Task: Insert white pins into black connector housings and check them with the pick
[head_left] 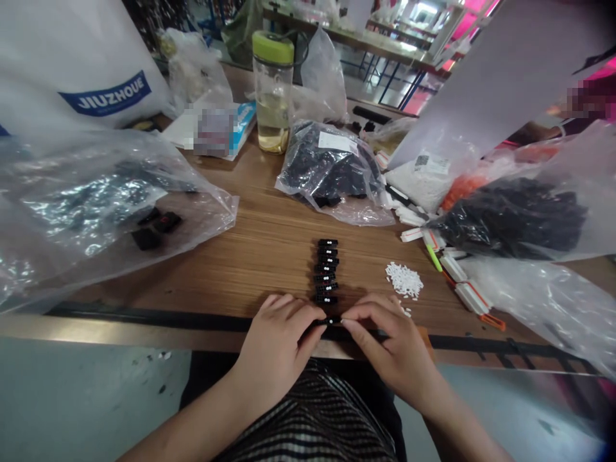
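Observation:
At the table's front edge, a small black piece with a white dot (331, 321) is pinched between my two hands. My left hand (283, 330) grips its left end between thumb and forefinger. The thumb and forefinger of my right hand (387, 333) close at its right end; whether they also hold a small white bit is too small to tell. Just beyond, several similar black pieces with white dots (327, 269) lie in a column running away from me. A pile of tiny white pieces (404, 280) sits to the right on the wooden table (269, 237).
Clear bags of black parts lie at the left (96, 205), back centre (332, 167) and right (520, 215). Behind stands a green-lidded bottle (273, 96). White-and-orange pieces (469, 292) line the right side. Part of another person shows at far right.

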`<state>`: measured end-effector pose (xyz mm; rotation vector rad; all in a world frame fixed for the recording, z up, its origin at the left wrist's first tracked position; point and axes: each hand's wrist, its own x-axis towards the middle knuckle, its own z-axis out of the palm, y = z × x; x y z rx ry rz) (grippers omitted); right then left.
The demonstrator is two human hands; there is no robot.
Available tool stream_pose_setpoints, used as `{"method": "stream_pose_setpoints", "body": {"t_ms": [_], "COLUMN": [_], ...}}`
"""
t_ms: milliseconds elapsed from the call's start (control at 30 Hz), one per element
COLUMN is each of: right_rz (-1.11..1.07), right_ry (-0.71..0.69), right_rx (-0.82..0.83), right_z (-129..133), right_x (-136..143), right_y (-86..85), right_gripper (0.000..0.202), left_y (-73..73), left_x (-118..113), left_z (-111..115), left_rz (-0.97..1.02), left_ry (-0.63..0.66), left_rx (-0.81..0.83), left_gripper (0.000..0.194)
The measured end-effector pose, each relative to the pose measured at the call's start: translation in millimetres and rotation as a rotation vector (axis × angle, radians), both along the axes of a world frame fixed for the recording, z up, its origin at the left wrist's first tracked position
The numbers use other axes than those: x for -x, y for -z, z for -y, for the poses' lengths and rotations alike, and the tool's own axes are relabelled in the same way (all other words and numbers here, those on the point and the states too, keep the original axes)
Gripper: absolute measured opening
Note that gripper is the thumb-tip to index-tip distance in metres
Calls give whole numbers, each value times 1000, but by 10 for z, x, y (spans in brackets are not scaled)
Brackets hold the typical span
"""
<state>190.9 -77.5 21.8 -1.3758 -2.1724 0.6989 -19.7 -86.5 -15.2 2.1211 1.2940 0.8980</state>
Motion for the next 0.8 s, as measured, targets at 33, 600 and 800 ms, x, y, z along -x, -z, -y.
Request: {"method": "stream_pose_setpoints", "body": {"t_ms": [33,600,800], "right_rz": [8,149,147], "right_ry": [-20,-91,-102], "right_rx": [10,-233,-267], "right_z": [-11,-4,36], "right_x": [55,169,153], "right_y": [-5,-24,32], "right_gripper": [10,16,17], "left_y": [2,10,16], "left_x": [-1,7,2], "left_z": [-1,14,17], "left_rz": [-2,-14,-19], "left_ry": [3,-1,-5], "left_rx": [6,26,26], "left_gripper": [3,5,5]}}
